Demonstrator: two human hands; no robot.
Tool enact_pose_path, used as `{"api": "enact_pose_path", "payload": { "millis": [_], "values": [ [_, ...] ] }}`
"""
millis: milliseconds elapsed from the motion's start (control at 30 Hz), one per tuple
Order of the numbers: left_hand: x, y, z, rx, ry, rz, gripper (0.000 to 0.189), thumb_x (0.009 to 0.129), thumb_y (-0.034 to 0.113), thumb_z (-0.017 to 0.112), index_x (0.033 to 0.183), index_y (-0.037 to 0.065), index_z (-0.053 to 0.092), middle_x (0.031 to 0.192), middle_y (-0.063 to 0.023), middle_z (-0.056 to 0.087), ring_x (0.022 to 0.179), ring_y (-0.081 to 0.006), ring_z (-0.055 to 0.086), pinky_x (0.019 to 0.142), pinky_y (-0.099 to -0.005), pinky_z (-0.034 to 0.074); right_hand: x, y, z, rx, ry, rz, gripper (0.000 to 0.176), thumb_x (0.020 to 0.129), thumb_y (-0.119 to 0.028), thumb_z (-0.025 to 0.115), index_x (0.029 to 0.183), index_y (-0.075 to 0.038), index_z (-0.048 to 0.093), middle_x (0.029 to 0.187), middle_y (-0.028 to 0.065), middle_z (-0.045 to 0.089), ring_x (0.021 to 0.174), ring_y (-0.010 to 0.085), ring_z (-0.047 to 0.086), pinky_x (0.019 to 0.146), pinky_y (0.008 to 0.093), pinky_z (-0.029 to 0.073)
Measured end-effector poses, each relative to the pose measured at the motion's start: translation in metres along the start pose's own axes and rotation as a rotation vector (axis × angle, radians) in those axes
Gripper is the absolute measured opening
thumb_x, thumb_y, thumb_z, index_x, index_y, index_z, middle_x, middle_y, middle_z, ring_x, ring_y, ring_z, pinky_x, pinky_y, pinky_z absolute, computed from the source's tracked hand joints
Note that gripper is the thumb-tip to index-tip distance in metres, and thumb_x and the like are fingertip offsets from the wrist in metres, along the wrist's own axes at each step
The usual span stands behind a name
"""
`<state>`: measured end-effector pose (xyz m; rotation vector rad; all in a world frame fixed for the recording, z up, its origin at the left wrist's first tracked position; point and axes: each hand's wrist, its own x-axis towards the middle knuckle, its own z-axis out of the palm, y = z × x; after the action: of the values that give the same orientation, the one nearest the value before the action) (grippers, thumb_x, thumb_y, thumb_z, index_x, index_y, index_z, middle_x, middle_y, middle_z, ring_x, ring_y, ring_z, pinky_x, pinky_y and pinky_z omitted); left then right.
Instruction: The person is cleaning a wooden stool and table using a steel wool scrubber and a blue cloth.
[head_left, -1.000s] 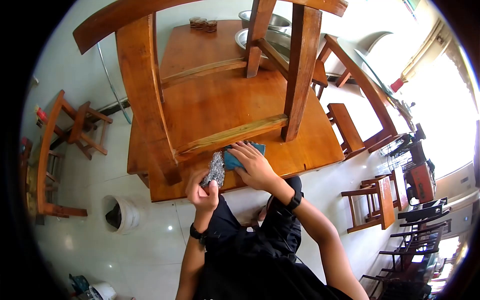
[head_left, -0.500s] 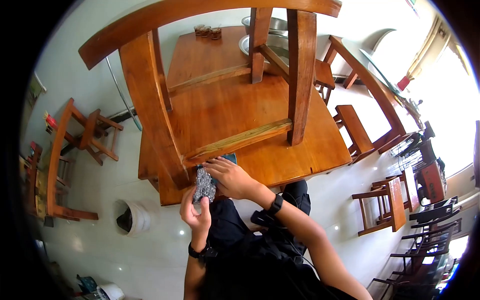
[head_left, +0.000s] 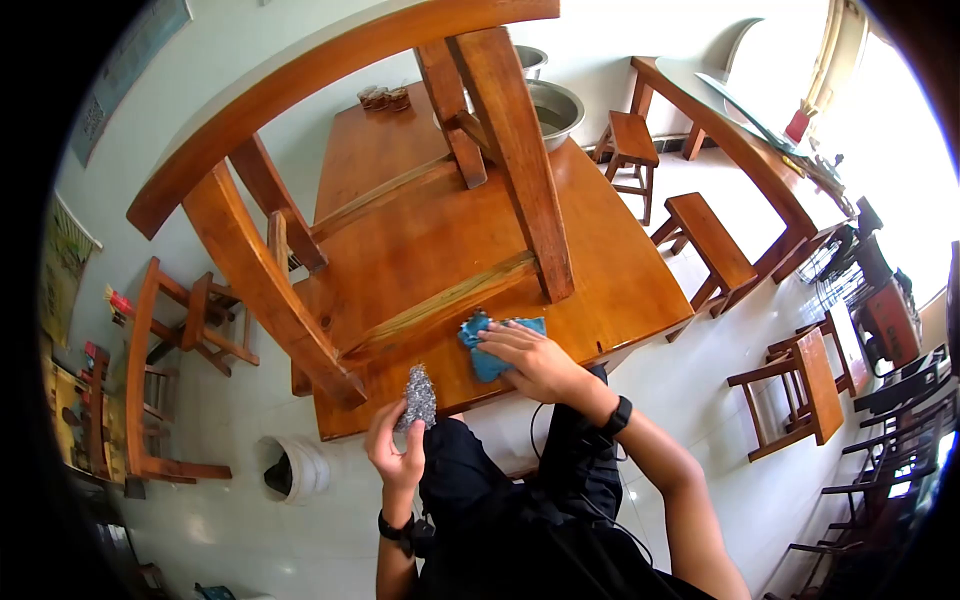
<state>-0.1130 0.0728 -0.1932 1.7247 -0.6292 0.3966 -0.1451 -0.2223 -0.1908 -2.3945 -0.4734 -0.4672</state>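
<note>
My left hand (head_left: pixel 397 450) is closed on a grey steel wool scrubber (head_left: pixel 417 398), held up between thumb and fingers just off the table's near edge. On the tabletop, my right hand (head_left: pixel 540 362) presses a blue cloth (head_left: pixel 487 362), with its fingers stretched over it; part of the cloth is hidden under the palm. Beyond both hands an upturned wooden stool or small table (head_left: pixel 520 170) stands on the brown wooden table (head_left: pixel 620 290), legs and crossbars visible. Its near crossbar (head_left: pixel 440 305) lies just past the cloth.
Metal basins (head_left: pixel 555 112) and several small glass jars (head_left: pixel 385 98) stand at the table's far side. Wooden stools (head_left: pixel 712 240) are on the right and left. A white bucket (head_left: pixel 300 470) sits on the floor to the left.
My hands have moved apart. The right hand has slid the blue cloth to the right along the tabletop, while the left hand has drawn the scrubber slightly back from the leg. The view has turned.
</note>
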Motion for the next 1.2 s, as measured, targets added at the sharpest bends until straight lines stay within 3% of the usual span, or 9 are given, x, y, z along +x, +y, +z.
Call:
{"api": "enact_pose_path", "payload": {
  "millis": [233,533,633,700,733,833,967,1033,1200],
  "values": [
    [0.018,0.011,0.023,0.055,-0.089,0.116,0.028,0.089,0.008,0.078,0.112,-0.006,0.072,0.105,-0.0193,0.074,0.094,-0.034,0.071,0.086,-0.0387,0.055,-0.045,0.024,-0.046,-0.035,0.072,0.103,0.056,0.084,-0.004,0.065,0.14,-0.001,0.061,0.15,0.0196,0.059,0.146,0.0383,0.048,0.125,0.0507,0.034],
    [0.045,0.03,0.019,0.092,-0.108,0.138,0.027,0.087,0.01,0.079,0.111,-0.003,0.073,0.104,-0.0184,0.074,0.095,-0.0325,0.072,0.086,-0.0388,0.057,-0.082,0.054,-0.077,-0.263,0.371,0.349,0.05,0.083,-0.002,0.061,0.133,0.004,0.061,0.142,0.026,0.061,0.141,0.0436,0.051,0.123,0.0519,0.036],
    [0.063,0.042,0.009,0.11,-0.084,0.176,0.032,0.087,0.015,0.082,0.112,-0.002,0.073,0.105,-0.0165,0.074,0.094,-0.0309,0.072,0.085,-0.0381,0.057,-0.086,0.088,-0.084,-0.38,0.491,0.507,0.054,0.085,-0.01,0.064,0.137,0.004,0.058,0.146,0.0272,0.058,0.143,0.0447,0.048,0.124,0.0554,0.033],
    [0.076,0.051,0.001,0.131,-0.051,0.233,0.034,0.086,0.016,0.084,0.113,-0.002,0.072,0.103,-0.0159,0.074,0.093,-0.0293,0.072,0.085,-0.0376,0.057,-0.085,0.091,-0.095,-0.424,0.297,0.502,0.072,0.084,-0.027,0.071,0.147,0.001,0.049,0.155,0.0312,0.047,0.146,0.0519,0.04,0.125,0.06,0.028],
    [0.083,0.056,-0.002,0.107,-0.036,0.247,0.035,0.085,0.014,0.085,0.113,-0.002,0.072,0.102,-0.0153,0.074,0.092,-0.0281,0.071,0.084,-0.0369,0.058,-0.086,0.086,-0.102,-0.375,0.189,0.522,0.096,0.083,-0.044,0.077,0.158,-0.001,0.036,0.163,0.0353,0.032,0.151,0.055,0.03,0.126,0.0616,0.022],
    [0.113,0.074,-0.019,0.247,-0.002,0.449,0.037,0.083,0.016,0.087,0.111,-0.001,0.071,0.101,-0.0142,0.072,0.089,-0.0286,0.07,0.079,-0.0377,0.057,-0.072,0.069,-0.123,-0.389,0.039,0.592,0.107,0.084,-0.054,0.077,0.164,-0.003,0.027,0.166,0.0365,0.022,0.156,0.0551,0.02,0.127,0.0611,0.018],
    [0.147,0.111,-0.059,0.563,0.109,0.815,0.042,0.079,0.013,0.089,0.115,0.001,0.07,0.108,-0.0143,0.07,0.091,-0.0332,0.067,0.078,-0.0429,0.054,-0.038,0.032,-0.165,-0.259,0.068,0.34,0.099,0.089,-0.045,0.077,0.164,-0.005,0.026,0.168,0.0348,0.019,0.158,0.0525,0.017,0.128,0.0602,0.017],
    [0.161,0.131,-0.083,0.679,0.183,0.948,0.049,0.072,0.007,0.089,0.117,0.002,0.071,0.109,-0.0125,0.071,0.089,-0.0317,0.067,0.078,-0.0428,0.055,-0.01,0.001,-0.191,-0.246,0.095,0.186,0.087,0.089,-0.028,0.079,0.161,-0.007,0.036,0.166,0.0294,0.028,0.156,0.0473,0.025,0.127,0.055,0.026],
    [0.16,0.123,-0.131,0.776,0.147,0.912,0.046,0.077,0.004,0.083,0.12,0.0,0.07,0.113,-0.0128,0.069,0.093,-0.0322,0.065,0.079,-0.0432,0.053,0.055,-0.07,-0.222,-0.212,0.24,-0.028,0.055,0.09,-0.014,0.074,0.141,-0.002,0.058,0.149,0.023,0.055,0.142,0.0424,0.048,0.118,0.0486,0.039]
  ]
}}
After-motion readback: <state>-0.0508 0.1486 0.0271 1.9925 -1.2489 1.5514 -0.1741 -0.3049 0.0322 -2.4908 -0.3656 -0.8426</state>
